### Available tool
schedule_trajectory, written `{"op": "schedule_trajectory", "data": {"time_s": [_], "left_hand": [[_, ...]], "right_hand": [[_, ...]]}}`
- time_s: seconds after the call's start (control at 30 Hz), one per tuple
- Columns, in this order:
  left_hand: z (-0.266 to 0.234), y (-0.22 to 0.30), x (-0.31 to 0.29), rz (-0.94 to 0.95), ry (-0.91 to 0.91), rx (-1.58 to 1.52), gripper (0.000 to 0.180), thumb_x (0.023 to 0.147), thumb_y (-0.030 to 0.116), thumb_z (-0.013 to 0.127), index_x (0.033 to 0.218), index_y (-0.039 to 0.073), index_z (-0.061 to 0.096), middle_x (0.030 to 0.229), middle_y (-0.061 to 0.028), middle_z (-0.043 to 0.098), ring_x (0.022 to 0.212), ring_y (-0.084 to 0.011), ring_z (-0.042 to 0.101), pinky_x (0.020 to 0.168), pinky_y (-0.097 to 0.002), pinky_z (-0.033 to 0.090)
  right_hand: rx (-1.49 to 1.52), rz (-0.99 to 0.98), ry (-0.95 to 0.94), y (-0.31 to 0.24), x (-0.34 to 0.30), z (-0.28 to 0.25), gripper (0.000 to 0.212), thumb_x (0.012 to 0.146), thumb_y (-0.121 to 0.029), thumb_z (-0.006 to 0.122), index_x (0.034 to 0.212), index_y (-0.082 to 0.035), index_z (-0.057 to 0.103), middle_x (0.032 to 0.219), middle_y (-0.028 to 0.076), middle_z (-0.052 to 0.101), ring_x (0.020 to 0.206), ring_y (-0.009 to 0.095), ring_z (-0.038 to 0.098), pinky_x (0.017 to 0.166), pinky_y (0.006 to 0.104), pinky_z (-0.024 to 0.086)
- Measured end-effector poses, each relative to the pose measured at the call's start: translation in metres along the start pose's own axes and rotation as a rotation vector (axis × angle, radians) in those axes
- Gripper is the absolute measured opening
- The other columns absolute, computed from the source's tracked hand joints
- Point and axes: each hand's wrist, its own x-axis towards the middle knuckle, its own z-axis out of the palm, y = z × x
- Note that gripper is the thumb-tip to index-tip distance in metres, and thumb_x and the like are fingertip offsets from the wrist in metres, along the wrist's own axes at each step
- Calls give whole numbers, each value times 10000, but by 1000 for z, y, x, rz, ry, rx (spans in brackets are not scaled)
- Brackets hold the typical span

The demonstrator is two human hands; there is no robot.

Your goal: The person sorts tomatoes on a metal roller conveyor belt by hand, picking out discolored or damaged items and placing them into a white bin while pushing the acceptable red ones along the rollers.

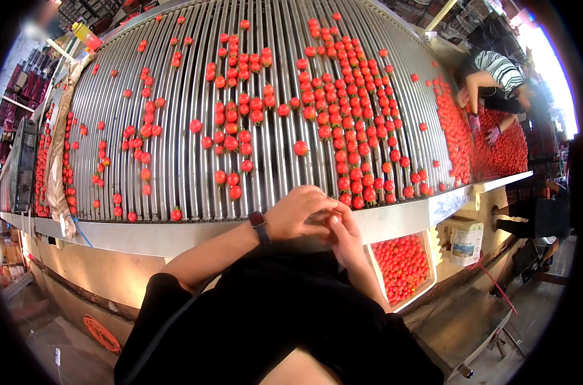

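Note:
My left hand (299, 210), with a dark watch (259, 227) on its wrist, meets my right hand (346, 236) over the metal front edge (388, 221) of a roller conveyor (182, 115). Fingers of both hands are curled and touch one another. Whatever may be between them is hidden. Just beyond the hands, small red tomatoes (356, 174) lie in rows in the grooves between the rollers, thickest to the right of the middle. A lone tomato (300, 148) and a small cluster (234, 192) sit nearer the hands.
A pale crate full of tomatoes (400, 266) stands below the edge, beside my right forearm. At far right a co-worker in a striped top (499, 70) bends over a large tomato heap (503, 151). A metal table (461, 324) and an orange hose (101, 333) are lower down.

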Motion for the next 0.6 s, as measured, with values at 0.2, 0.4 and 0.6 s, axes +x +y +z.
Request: {"op": "schedule_trajectory", "data": {"time_s": [0.2, 0.4, 0.6], "left_hand": [[-47, -33, -28, -240, 146, 451, 427, 833, 287, 634, 1186, 61, 547, 1209, -112, 549, 1158, -321, 470, 996, -447, 358], [-83, -84, -65, -535, 136, 979, 560, 852, 368, 592, 1331, 115, 448, 1467, -77, 311, 1328, -331, 292, 1107, -505, 203], [-99, -121, -22, -615, 413, 914, 532, 902, 390, 509, 1346, 107, 434, 1416, -141, 390, 1336, -338, 299, 1108, -491, 193]], "right_hand": [[-312, -358, 553, -26, -54, -178, 249, 937, -245, 484, 1043, -49, 594, 809, 5, 553, 626, 60, 466, 551, 218, 404], [-1508, -280, 1265, -36, -112, -281, 399, 879, -144, 580, 1227, 30, 488, 1215, 211, 503, 1134, 351, 483, 969, 421, 380], [-1386, -650, 735, -38, -11, -145, 350, 887, -101, 545, 1216, 6, 490, 1264, 186, 489, 1244, 330, 419, 1047, 441, 319]]}}
